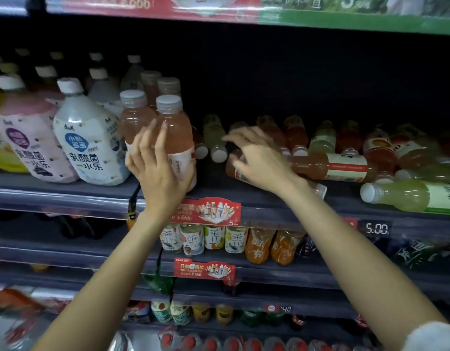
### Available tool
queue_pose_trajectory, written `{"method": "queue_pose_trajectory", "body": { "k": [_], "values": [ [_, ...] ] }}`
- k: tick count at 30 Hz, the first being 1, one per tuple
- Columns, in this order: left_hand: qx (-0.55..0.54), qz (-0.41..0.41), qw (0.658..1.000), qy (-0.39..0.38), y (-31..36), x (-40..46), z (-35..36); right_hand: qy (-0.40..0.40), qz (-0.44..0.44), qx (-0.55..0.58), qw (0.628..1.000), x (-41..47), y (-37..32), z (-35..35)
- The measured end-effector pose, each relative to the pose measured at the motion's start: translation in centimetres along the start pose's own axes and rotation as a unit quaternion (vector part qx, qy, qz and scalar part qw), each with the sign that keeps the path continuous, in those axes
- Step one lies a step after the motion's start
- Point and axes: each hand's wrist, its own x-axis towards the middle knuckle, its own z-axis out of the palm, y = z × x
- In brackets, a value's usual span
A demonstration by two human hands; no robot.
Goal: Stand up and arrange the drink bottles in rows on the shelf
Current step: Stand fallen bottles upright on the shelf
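The left hand wraps an upright pink bottle at the shelf front edge, fingers spread across its label. More pink bottles stand just behind and left of it. The right hand hovers with fingers spread wide over a lying pink bottle, palm down; contact cannot be confirmed. Toppled bottles crowd the right half of the shelf. A bare strip of shelf lies between the upright bottle and the toppled ones.
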Motion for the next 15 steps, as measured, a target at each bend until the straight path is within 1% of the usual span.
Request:
{"method": "queue_pose_trajectory", "body": {
  "k": [2, 6, 8, 10, 13, 15],
  "values": [
    [0.006, -0.031, 0.999, -0.022, -0.7, 0.0, 0.1, -0.026, -0.008, -0.032, 0.999, 2.8, -1.3, 2.2],
    [-0.003, -0.030, 0.999, -0.033, -1.1, -0.2, 0.1, -0.143, -0.014, -0.112, 0.983, 5.5, -1.8, 5.5],
    [-0.013, -0.031, 0.999, -0.036, -1.1, -0.1, 0.0, -0.181, -0.015, -0.133, 0.974, 5.1, -0.6, 5.9],
    [-0.016, -0.030, 0.999, -0.036, -1.3, -0.1, 0.0, -0.170, -0.008, -0.153, 0.974, 4.4, 1.0, 5.5],
    [-0.014, -0.023, 0.999, -0.031, -1.4, -0.2, 0.1, -0.101, 0.010, -0.200, 0.975, 3.8, 2.6, 4.6],
    [-0.015, -0.016, 0.999, -0.025, -1.3, -0.2, 0.2, -0.074, 0.006, -0.219, 0.973, 4.0, 2.3, 4.5]
  ]
}}
